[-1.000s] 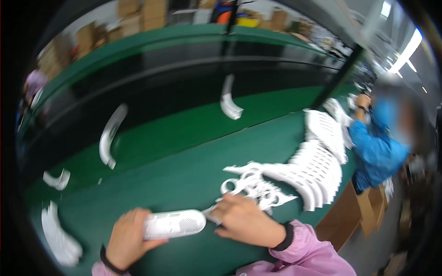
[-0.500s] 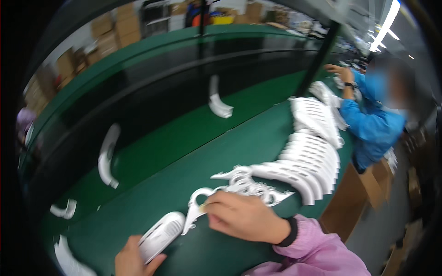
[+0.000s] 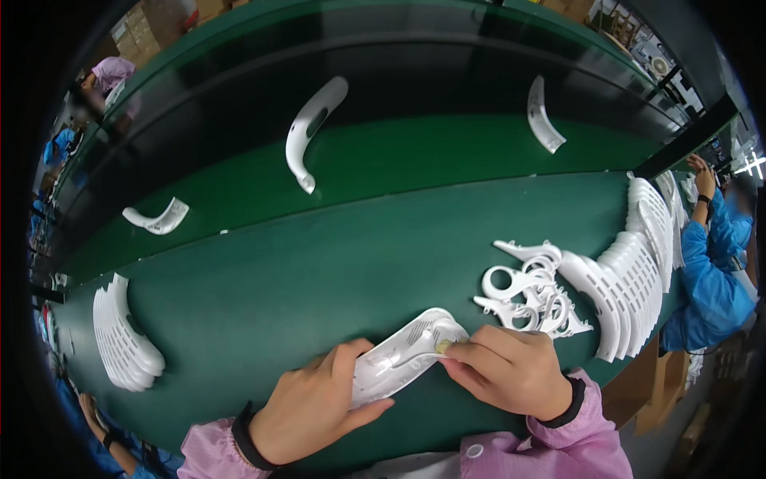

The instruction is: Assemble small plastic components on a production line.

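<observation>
Holding a hollow shell (image 3: 392,369) in the left hand (image 3: 307,407), just above the near part of the table (image 3: 319,263), open side up and tilted so the rounded end points away to the right. Pretty firm grip on that side, clamped on the lower left end with thumb along the near edge and fingers over the far one. Basically a shallow white tray, with a loose-looking ring piece (image 3: 448,326) inside, up at the rounded end. Pinching at that ring piece with the right hand (image 3: 515,367), fingers and thumb close together, with a small yellowish spot right by the tips. Can't tell how far down into the shell, too much covered by the fingers. Just beyond the right hand, a messy heap of white rings (image 3: 523,279) with pointed tails, lying right on the table. Next to that, a big fanned stack of slotted shells (image 3: 626,291), plus a smaller stack (image 3: 120,339) over on the left. Further back, along the green belt (image 3: 415,156), three curved white parts (image 3: 297,148), well apart from each other. Down past the right edge of the table, an open cardboard box (image 3: 661,383); can't make out the contents. Close to that, a co-worker in blue (image 3: 706,263).
</observation>
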A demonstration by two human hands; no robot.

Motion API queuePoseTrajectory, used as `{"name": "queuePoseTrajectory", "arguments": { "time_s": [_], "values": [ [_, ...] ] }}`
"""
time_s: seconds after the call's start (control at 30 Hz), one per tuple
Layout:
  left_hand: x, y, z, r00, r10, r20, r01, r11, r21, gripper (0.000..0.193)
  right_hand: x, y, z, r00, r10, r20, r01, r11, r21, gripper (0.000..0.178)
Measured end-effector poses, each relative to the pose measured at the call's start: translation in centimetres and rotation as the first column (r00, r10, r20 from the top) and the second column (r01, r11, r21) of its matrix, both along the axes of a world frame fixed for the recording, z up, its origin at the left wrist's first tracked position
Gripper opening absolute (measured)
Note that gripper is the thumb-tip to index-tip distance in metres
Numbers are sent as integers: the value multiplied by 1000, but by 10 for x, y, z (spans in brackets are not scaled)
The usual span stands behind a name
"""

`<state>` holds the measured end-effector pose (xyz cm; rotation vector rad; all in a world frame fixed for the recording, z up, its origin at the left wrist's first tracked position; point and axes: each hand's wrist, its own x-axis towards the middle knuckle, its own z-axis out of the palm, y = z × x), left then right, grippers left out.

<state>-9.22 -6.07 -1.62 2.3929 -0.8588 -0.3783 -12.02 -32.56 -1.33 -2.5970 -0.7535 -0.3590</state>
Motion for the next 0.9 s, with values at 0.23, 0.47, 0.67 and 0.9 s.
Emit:
{"name": "queuePoseTrajectory", "arguments": {
  "time_s": [0.23, 0.47, 0.67, 0.9],
  "values": [
    [-5, -6, -9, 998, -19, 65, 14, 997, 78, 81, 0, 11, -18, 998, -64, -28, 64, 998, -25, 23],
    [-2, -4, -1, 998, -21, -53, 25, 996, 86, 93, -1, 20, -25, 996, -86, -15, 86, 996, 3, 21],
    [1, -4, 2, 992, -19, -121, 26, 998, 56, 100, -8, 42, -19, 958, -272, -94, 270, 962, -33, 24],
    [-2, -5, 0, 963, 72, -259, -69, 997, 21, 97, 1, 41, -15, 972, -117, -205, 101, 991, -89, 32]
  ]
}}
